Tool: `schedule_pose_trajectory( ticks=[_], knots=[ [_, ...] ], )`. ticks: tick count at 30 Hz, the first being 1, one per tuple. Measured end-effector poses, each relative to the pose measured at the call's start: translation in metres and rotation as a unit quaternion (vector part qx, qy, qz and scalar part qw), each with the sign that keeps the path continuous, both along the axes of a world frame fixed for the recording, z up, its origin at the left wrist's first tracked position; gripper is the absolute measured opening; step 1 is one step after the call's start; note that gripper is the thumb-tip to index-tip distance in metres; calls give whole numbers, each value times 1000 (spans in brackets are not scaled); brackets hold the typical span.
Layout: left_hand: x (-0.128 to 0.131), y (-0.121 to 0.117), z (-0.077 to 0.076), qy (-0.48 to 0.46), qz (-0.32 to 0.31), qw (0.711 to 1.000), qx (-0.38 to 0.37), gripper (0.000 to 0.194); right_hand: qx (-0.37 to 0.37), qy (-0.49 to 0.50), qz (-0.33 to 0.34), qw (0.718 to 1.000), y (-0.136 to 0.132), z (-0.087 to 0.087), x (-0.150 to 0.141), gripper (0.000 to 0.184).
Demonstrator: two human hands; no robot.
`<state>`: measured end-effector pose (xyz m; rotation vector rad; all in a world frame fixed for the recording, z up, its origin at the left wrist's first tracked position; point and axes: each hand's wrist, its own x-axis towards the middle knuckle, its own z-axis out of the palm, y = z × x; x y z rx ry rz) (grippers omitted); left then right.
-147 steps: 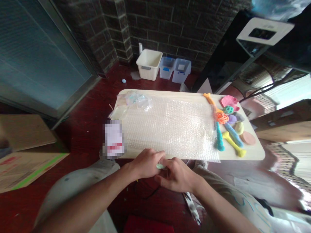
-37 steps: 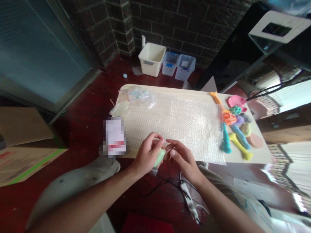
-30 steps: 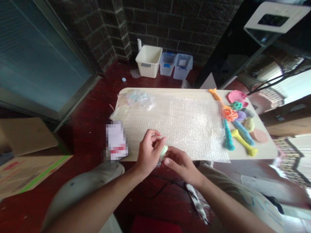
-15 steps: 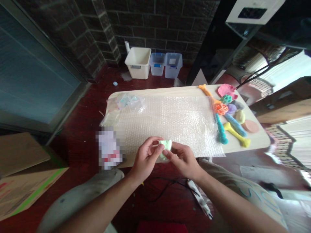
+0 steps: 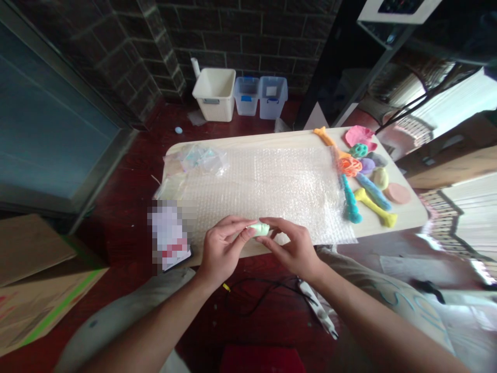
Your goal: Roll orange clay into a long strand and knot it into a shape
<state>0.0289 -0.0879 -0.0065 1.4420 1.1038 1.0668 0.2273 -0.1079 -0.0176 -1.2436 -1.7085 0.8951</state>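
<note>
Between my two hands is a small piece of pale green, soft-looking clay (image 5: 261,229). My left hand (image 5: 227,243) pinches its left side with thumb and fingers. On the other side, my right hand (image 5: 291,243) grips it between thumb and fingertips. Both hands are over the front edge of the table, just above a sheet of bubble wrap (image 5: 267,181). At the table's right end lie shaped pieces: a yellow bone shape (image 5: 376,207), a teal twisted stick (image 5: 350,202), a blue stick (image 5: 375,190), an orange lattice ball (image 5: 350,166) and a pink dish shape (image 5: 359,137).
Crumpled clear plastic bags (image 5: 205,159) lie at the table's left end, a phone with a blurred screen (image 5: 171,235) near its front left corner. A white bin (image 5: 215,96) and two clear tubs (image 5: 273,98) stand by the wall. A power strip (image 5: 318,311) is on the floor.
The green piece has been turned and looks flatter and lower from here. My left hand has shifted a little left, and my fingers have changed their hold. The view has tipped slightly.
</note>
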Motion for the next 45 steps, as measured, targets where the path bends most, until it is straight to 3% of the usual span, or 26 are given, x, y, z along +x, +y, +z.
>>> schedule_pose_trajectory(
  ticks=[3, 6, 12, 18, 28, 31, 36, 40, 45],
  knots=[
    [-3, 1, 3, 35, 12, 998, 41, 17, 28, 1, 8, 1000, 1, 5, 0, 30],
    [-1, 2, 3, 31, 1, 998, 57, 15, -5, 51, -16, 999, 1, 8, -2, 29],
    [7, -1, -8, -36, -89, 992, -78, 31, -115, 197, -30, 973, 2, 8, -5, 23],
    [4, 1, -7, -31, -79, 990, -108, 28, -127, 234, -57, 962, 6, 9, -3, 20],
    [-1, 3, -2, 77, -116, 989, -58, 27, -159, 160, -45, 973, 9, 19, 4, 15],
    [-3, 2, 0, 129, -140, 982, -20, 25, -130, 69, -22, 989, 10, 19, 6, 3],
    [-1, -2, 0, 149, -188, 971, -2, 22, -58, -27, 24, 998, 8, 19, 5, 6],
    [2, -7, -1, 130, -162, 978, -12, 23, -93, 7, -7, 996, 8, 17, 1, 5],
    [10, -15, -2, 76, -103, 990, -51, 23, -192, 146, -27, 970, 8, 13, -6, 12]
  ],
)
